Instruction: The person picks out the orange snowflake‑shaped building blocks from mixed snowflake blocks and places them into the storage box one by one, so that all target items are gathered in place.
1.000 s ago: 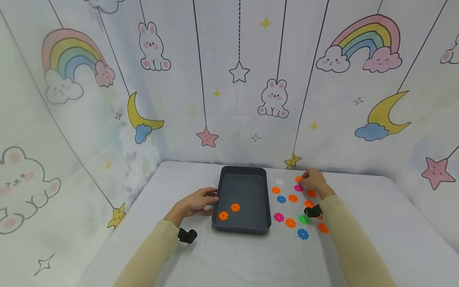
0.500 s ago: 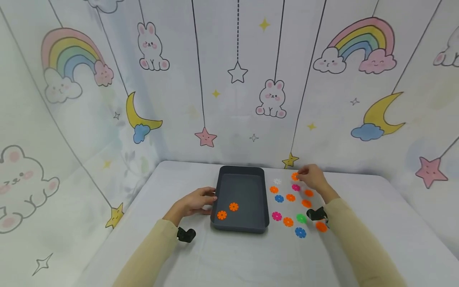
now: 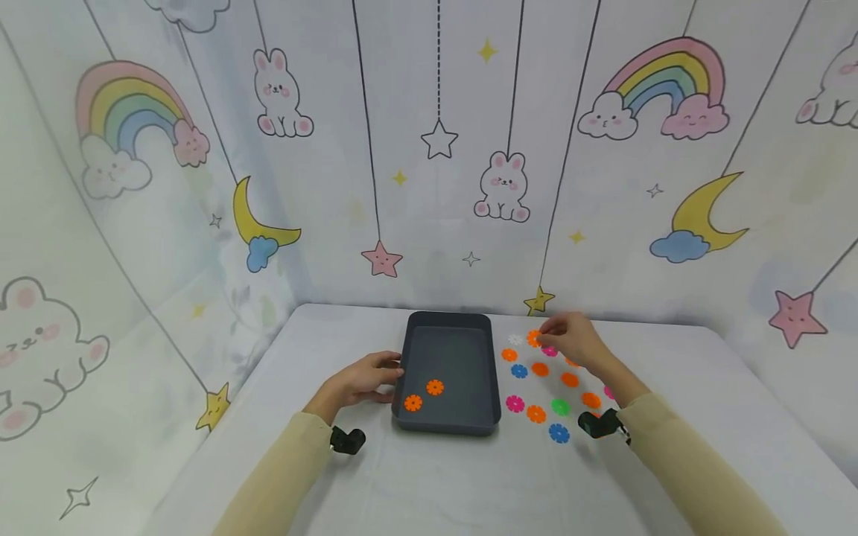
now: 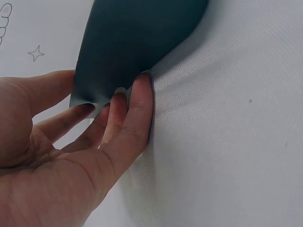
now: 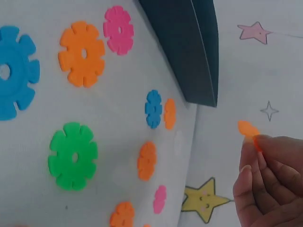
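Observation:
My right hand (image 3: 573, 342) pinches an orange interlocking disc (image 3: 534, 339) between thumb and fingertips, above the back of the scattered discs. In the right wrist view this orange disc (image 5: 248, 128) shows nearly edge-on, partly covered by the fingers. My left hand (image 3: 365, 377) rests against the left side of the dark grey tray (image 3: 496, 372). Seen from the left wrist, its fingertips touch the outside of the tray wall (image 4: 137, 33). Two orange discs, one (image 3: 435, 387) just right of the other (image 3: 412, 403), lie flat inside the tray near its front left.
Right of the tray, loose notched discs lie on the white cloth: several orange, some pink, a green disc (image 3: 560, 407), a blue disc (image 3: 559, 433) and a pale disc (image 3: 515, 339). A patterned curtain (image 3: 429, 186) hangs behind the table. My right forearm covers part of the group.
My right hand lifts the orange disc from the back of the group and carries it left, toward the tray. The left hand stays at the tray's side. The head view shifts slightly.

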Action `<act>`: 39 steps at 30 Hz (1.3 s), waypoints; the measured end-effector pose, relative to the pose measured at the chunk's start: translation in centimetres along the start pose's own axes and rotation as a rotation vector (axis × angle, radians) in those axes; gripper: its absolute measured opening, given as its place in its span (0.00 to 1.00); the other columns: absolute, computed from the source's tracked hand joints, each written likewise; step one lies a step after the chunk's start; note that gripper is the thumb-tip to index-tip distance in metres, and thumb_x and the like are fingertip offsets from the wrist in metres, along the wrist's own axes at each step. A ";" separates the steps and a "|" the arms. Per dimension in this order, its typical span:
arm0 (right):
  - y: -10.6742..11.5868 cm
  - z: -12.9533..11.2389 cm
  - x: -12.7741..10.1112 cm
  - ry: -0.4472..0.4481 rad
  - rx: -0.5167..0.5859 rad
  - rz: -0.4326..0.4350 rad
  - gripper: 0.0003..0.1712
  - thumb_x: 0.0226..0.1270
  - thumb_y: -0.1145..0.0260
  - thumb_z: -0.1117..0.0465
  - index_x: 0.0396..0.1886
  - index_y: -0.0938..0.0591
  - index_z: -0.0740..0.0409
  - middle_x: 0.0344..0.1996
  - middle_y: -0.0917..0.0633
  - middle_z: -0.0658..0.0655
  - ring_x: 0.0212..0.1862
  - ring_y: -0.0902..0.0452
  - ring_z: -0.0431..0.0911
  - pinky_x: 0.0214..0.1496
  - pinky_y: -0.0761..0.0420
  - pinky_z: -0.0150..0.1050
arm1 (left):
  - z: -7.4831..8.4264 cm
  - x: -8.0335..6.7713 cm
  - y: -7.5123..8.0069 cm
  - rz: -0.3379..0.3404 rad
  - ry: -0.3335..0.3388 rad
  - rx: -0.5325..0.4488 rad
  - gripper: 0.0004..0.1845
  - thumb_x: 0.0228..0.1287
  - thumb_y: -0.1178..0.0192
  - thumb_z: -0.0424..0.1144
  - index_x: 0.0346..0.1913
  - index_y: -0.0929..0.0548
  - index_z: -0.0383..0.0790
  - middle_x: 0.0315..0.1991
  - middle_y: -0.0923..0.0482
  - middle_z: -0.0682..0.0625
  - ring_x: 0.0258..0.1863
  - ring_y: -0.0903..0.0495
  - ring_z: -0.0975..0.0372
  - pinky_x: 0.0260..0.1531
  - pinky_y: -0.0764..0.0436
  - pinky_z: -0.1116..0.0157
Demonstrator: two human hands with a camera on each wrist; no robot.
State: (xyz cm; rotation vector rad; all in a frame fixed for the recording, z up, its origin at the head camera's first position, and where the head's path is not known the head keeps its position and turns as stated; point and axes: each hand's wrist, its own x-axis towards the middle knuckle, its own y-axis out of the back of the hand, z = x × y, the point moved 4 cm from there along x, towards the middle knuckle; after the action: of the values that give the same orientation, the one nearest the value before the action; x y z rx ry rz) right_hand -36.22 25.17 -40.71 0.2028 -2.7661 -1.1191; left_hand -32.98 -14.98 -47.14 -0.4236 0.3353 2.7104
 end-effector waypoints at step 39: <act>-9.2 -7.3 -4.3 0.226 0.153 -0.218 0.03 0.67 0.29 0.68 0.39 0.14 0.61 0.35 0.13 0.53 0.36 0.14 0.51 0.40 0.13 0.34 | -0.1 0.3 0.1 -0.009 0.012 -0.011 0.30 0.78 0.44 0.36 0.78 0.38 0.35 0.75 0.38 0.35 0.64 0.25 0.46 0.51 0.14 0.50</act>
State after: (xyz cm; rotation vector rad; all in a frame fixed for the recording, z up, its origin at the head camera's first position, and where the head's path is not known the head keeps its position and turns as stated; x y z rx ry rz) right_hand -30.02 14.40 -42.30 0.6217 -2.6718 -0.8637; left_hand -33.26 -15.05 -47.33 -0.4434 0.3211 2.7033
